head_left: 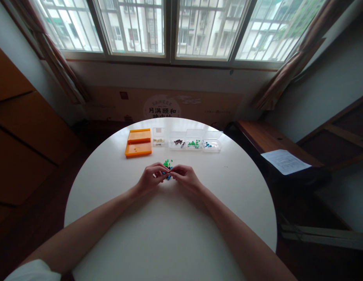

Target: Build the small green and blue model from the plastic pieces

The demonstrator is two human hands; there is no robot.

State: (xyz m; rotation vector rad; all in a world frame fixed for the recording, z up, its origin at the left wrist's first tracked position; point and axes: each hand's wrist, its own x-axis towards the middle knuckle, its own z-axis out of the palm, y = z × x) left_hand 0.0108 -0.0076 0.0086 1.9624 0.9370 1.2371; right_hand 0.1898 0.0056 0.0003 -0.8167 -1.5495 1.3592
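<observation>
Both hands meet fingertip to fingertip a little beyond the middle of the white round table [166,234]. My left hand [152,174] is closed in a pinch, its thumb and fingers bent inward. My right hand [185,176] pinches from the other side, with its fingertips touching or almost touching the left ones. Whatever is between the fingertips is too small and covered to name. Just behind and under the fingers lies a small cluster of green pieces [166,163] and blue pieces [169,177], partly hidden by the hands.
Beyond the hands stand an orange two-part tray [138,153] and a clear box of cream pieces [159,140]. To their right are clear lidded boxes with dark brown pieces [178,142], green pieces [194,144] and blue pieces [208,144]. A printed sheet [285,161] lies right of the table.
</observation>
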